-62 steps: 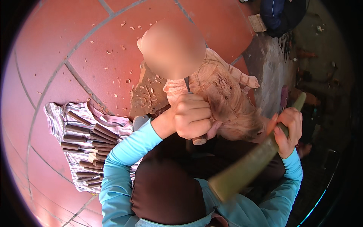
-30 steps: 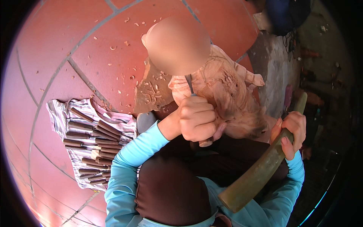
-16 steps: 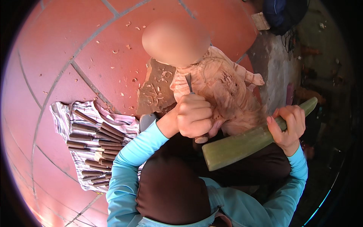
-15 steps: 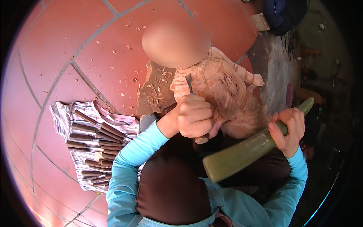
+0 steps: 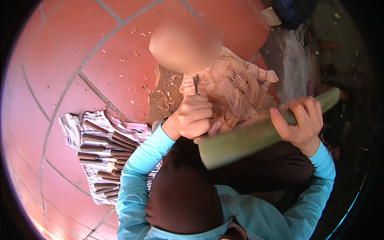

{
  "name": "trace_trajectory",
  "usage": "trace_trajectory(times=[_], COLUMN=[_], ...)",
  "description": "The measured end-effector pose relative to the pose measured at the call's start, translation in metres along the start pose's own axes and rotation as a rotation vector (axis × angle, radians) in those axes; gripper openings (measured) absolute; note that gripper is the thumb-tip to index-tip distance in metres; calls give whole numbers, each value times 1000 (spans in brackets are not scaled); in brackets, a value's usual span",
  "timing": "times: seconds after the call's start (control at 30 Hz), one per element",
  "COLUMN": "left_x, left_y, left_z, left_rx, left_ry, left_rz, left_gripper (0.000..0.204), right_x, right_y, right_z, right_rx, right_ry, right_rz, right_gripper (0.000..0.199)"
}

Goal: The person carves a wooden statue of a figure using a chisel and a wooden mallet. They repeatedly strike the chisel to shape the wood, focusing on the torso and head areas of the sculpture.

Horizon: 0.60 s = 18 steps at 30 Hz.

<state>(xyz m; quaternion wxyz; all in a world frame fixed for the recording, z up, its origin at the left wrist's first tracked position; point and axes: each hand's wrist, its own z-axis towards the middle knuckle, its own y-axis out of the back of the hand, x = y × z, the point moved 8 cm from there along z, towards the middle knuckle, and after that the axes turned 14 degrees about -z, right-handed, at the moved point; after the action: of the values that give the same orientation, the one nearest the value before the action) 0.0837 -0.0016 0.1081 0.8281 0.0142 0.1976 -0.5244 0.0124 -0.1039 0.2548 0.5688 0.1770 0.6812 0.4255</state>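
My left hand (image 5: 195, 117) is closed in a fist around a wood chisel (image 5: 195, 83). The metal blade points away from me, over the near left part of a pale, reddish wood carving (image 5: 236, 90); whether its edge touches the wood I cannot tell. In my right hand (image 5: 302, 122) is a long green mallet (image 5: 240, 146), gripped by its narrower end. Its broad, slightly blurred end lies close by the bottom of my left fist and hides the chisel's butt. The carving sits in front of my lap, with one rounded end blurred out.
To my left, several dark-handled chisels (image 5: 94, 138) lie on a striped cloth (image 5: 72, 124). Curled wood shavings (image 5: 162, 102) litter a brown board and the red tiled floor (image 5: 60, 52). A dark bag (image 5: 294, 12) and cables (image 5: 304, 38) are at the far right.
The mallet's broad end has come up and left, from over my lap to beside my left fist. My left hand and chisel sit slightly further left and up in view.
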Motion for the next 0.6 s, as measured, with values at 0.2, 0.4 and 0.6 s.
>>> trace_trajectory(times=[0.2,0.4,0.6], left_x=[-1,-2,0], left_y=[7,19,17], left_z=[0,-5,-7], left_rx=[-72,-87,-50], left_ry=[21,42,28], left_rz=[-44,-100,-110], left_gripper=[33,24,23], right_x=[-8,6,11], right_y=[20,30,29], right_z=[8,28,36], right_rx=[-117,-131,-169], right_ry=[-135,17,92], right_rz=[354,92,-12], right_gripper=[47,48,57])
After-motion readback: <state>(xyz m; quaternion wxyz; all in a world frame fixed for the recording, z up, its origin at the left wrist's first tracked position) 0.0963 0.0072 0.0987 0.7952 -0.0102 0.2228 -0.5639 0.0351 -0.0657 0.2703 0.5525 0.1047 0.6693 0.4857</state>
